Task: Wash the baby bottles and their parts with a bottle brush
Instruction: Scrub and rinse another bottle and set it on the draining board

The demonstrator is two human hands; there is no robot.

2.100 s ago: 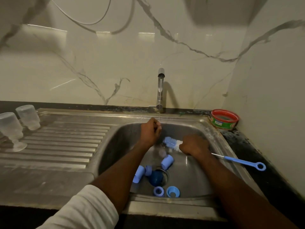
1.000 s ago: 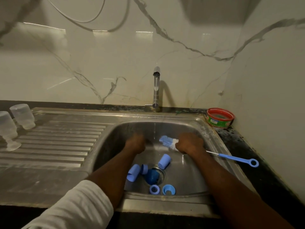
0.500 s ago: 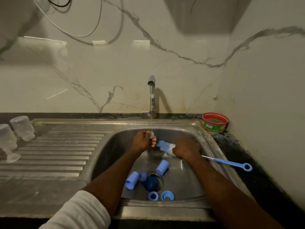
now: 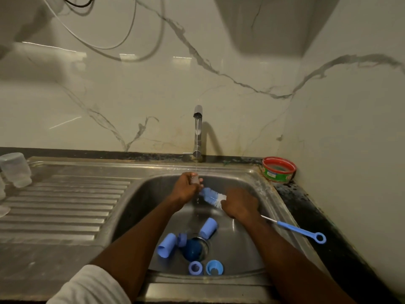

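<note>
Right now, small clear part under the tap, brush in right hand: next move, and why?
Probably ease the bottle brush tip into the clear part the left hand pinches under the trickle; the right hand grips the brush just beside it, bristles aimed that way.

Blue caps (image 4: 209, 228) and rings (image 4: 195, 268) crowded the basin floor from six to eight o'clock around the drain; bare steel (image 4: 238, 244) lay open at four o'clock.
</note>
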